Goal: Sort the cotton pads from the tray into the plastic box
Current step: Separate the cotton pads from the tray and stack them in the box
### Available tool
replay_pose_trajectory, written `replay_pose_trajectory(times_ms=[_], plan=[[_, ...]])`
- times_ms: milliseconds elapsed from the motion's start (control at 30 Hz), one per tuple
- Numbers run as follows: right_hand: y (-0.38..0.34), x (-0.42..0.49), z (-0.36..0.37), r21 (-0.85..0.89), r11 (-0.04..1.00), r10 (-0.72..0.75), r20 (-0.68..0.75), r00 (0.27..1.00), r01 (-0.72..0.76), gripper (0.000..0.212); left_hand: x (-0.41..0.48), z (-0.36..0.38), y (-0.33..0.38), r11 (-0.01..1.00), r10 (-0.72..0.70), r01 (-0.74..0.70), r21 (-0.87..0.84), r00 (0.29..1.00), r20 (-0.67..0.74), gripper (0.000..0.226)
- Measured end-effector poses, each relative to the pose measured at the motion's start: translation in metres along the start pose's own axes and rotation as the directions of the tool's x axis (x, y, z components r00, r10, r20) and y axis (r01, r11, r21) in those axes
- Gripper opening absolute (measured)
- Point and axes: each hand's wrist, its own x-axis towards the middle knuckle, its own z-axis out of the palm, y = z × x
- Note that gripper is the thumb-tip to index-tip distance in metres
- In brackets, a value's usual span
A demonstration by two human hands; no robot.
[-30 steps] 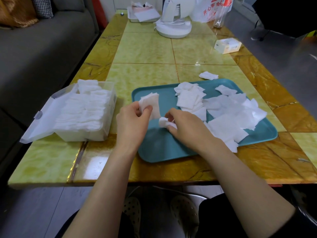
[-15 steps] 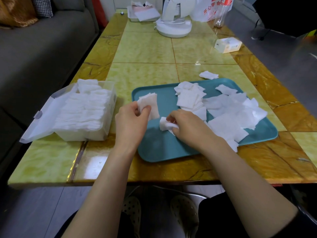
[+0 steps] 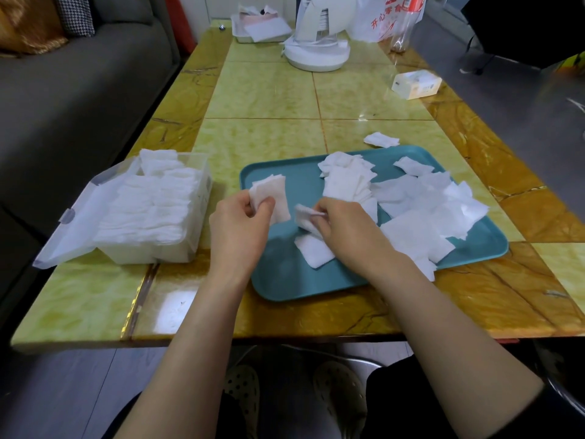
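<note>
On the yellow marble-look table [image 3: 269,96] a teal tray [image 3: 285,280] sits to the right. A clear plastic box [image 3: 152,253] stands just beside it on the left, its lid [image 3: 72,229] swung open and lying outward. The box is packed nearly full with rows of cotton pads [image 3: 148,207] standing on edge. The tray's right half carries a loose heap of pads [image 3: 421,213], with a tidier pile [image 3: 346,182] at its far middle. Over the tray's left part, the left hand [image 3: 237,223] grips a small stack of pads [image 3: 273,193] between thumb and curled fingers. The right hand [image 3: 351,232] pinches a single pad [image 3: 305,217] just above another pad [image 3: 313,251] lying flat on the tray. One stray pad [image 3: 381,140] lies on the table just beyond the tray's far rim.
</note>
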Motion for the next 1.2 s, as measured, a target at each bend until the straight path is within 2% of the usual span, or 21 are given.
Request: replay_pose_trajectory(times_ms=[100,167,233,267,300,367,467,533,633,667,833,967,1067,1133,1200], plan=[[-0.004,0.002,-0.005,0.215,0.976,0.069,-0.151,0.986,-0.036,0.016,0.003,-0.001,-0.004,0.999,-0.009,0.010,0.030,0.999,-0.031,0.020],[-0.009,0.004,-0.008,0.497,0.865,0.181,-0.177,0.967,-0.071,0.009,0.005,-0.002,-0.006,1.000,-0.013,0.014,0.028,0.999,-0.049,0.022],[-0.014,0.005,-0.010,0.758,0.640,0.242,-0.038,0.970,-0.129,0.018,0.006,-0.001,-0.006,1.000,-0.020,0.020,0.010,0.999,-0.029,0.022],[-0.015,0.005,-0.009,0.822,0.545,0.228,0.043,0.973,-0.164,0.022,0.005,-0.001,-0.004,1.000,-0.027,0.027,-0.014,1.000,0.003,0.020],[-0.016,0.004,-0.008,0.844,0.503,0.197,0.099,0.975,-0.187,0.023,0.004,0.000,-0.002,0.998,-0.029,0.031,-0.052,0.998,0.051,0.017],[-0.019,0.002,-0.005,0.796,0.577,0.139,0.125,0.982,-0.183,0.021,-0.001,0.002,0.004,0.992,-0.014,0.034,-0.121,0.987,0.158,0.018],[-0.018,0.002,-0.002,0.670,0.736,0.103,0.030,0.994,-0.096,0.016,-0.003,0.003,0.007,0.985,0.000,0.037,-0.168,0.976,0.218,0.019],[-0.017,0.003,-0.004,0.684,0.725,0.105,0.008,0.994,-0.082,0.016,-0.002,0.003,0.007,0.978,0.006,0.040,-0.203,0.975,0.222,0.024],[-0.016,0.004,-0.008,0.803,0.581,0.090,0.099,0.991,-0.133,0.016,-0.002,0.003,0.007,0.967,0.014,0.043,-0.251,0.975,0.222,0.041],[-0.015,0.004,-0.009,0.806,0.577,0.072,0.112,0.991,-0.133,0.016,-0.002,0.003,0.007,0.964,0.017,0.043,-0.261,0.974,0.224,0.042],[-0.013,0.003,-0.008,0.708,0.700,0.090,0.044,0.995,-0.094,0.018,-0.002,0.003,0.007,0.959,0.021,0.054,-0.280,0.966,0.259,0.029],[-0.011,0.005,-0.005,0.646,0.758,0.142,-0.022,0.990,-0.095,0.015,-0.002,0.003,0.007,0.968,0.028,0.037,-0.249,0.967,0.254,0.042],[-0.010,0.006,-0.003,0.585,0.806,0.161,-0.067,0.985,-0.092,0.015,-0.002,0.004,0.012,0.963,-0.042,0.112,-0.245,0.961,0.274,0.057],[-0.010,0.005,-0.002,0.563,0.821,0.165,-0.080,0.983,-0.092,0.017,-0.003,0.003,0.016,0.943,-0.087,0.169,-0.287,0.956,0.280,0.055],[-0.010,0.004,-0.004,0.549,0.831,0.160,-0.082,0.984,-0.089,0.018,-0.005,0.004,0.015,0.954,-0.037,0.122,-0.274,0.955,0.295,0.049]])
